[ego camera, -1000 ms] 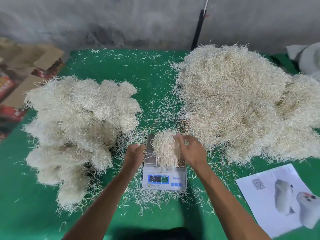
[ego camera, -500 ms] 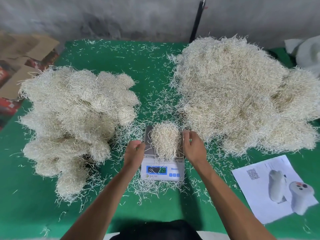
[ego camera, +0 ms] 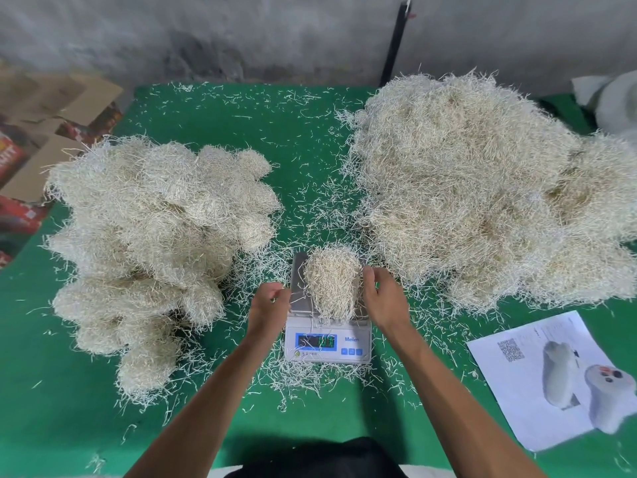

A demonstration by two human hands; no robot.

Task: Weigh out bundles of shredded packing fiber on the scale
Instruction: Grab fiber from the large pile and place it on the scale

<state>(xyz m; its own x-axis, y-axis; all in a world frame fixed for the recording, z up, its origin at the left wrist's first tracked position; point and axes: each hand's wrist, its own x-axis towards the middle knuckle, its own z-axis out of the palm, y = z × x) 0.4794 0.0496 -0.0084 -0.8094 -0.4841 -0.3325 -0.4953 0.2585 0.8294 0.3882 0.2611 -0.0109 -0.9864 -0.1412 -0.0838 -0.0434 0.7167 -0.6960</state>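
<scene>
Both curled hands, left hand (ego camera: 270, 301) and right hand (ego camera: 379, 298), flank the pale shredded-fibre bundle (ego camera: 332, 286) on the small white digital scale (ego camera: 327, 343); whether either pinches strands is unclear. The person should let go before reading.

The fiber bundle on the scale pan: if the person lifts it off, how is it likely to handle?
The fiber bundle probably feels very light for its bulk, being loosely tangled thin strands. It would likely squash and sag rather than stay stiff. It seems apt to shed, since loose strands already litter the green table around the scale.
</scene>
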